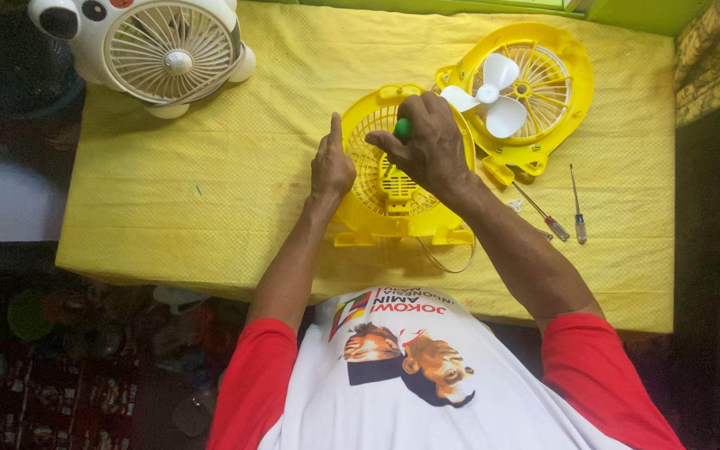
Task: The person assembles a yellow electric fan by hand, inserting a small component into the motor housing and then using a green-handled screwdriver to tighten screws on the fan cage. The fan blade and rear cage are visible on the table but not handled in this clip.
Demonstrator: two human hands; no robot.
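Yellow plastic grille (393, 196) lay at table (210, 192) centre. The right hand (431, 146) was held directly over it, fingers clamped on a green-handled screwdriver (402, 128), its axis apparently pointing down into the grille. The left hand (332, 167) was pressed against the rim at 9 o'clock, fingers together, nothing grasped.

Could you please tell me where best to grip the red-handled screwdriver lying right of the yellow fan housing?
Probably by the red-and-clear handle of the red-handled screwdriver, from above: it lies flat on the yellow tablecloth, handle toward the person, thin shaft pointing away.
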